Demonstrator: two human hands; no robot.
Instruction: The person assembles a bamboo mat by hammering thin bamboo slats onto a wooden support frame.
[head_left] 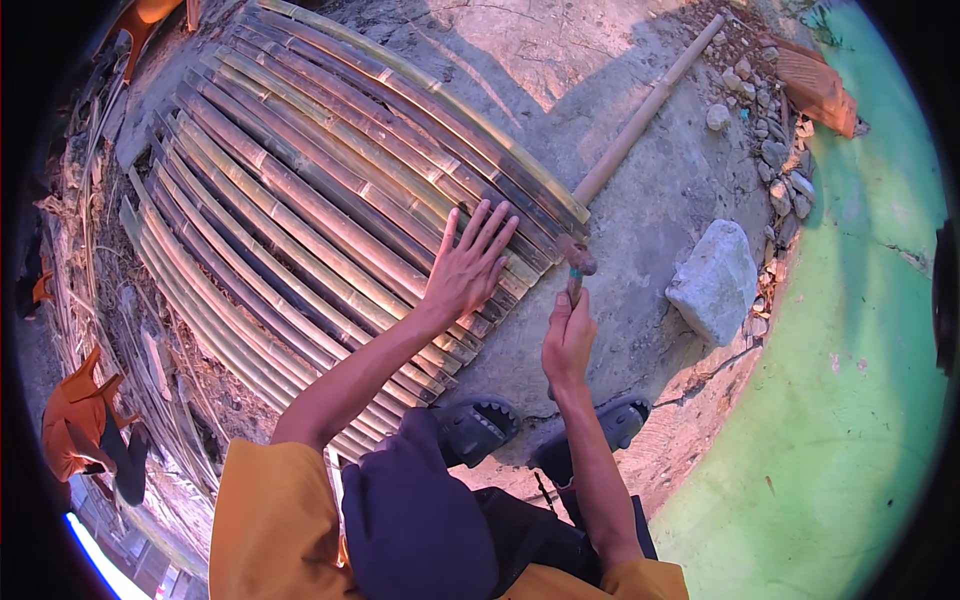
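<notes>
Many split bamboo slats [300, 190] lie side by side on the ground, forming a wide panel. My left hand [467, 262] rests flat on the slats near their right-hand ends, fingers spread. In my right hand [569, 340] is a hammer [578, 258], gripped by its handle just below the head. The hammer head is beside the slat ends, close to the corner of the panel; whether it touches them I cannot tell. A round wooden pole [650, 110] runs out from under the panel's far right corner.
A large pale rock [714, 282] sits to the right, with smaller stones beyond it. A green surface [830, 420] curves along the right side. Orange plastic chairs [80, 415] stand at the left. Dry stalks [95, 230] litter the left ground, and my dark sandals [478, 430] are below the panel.
</notes>
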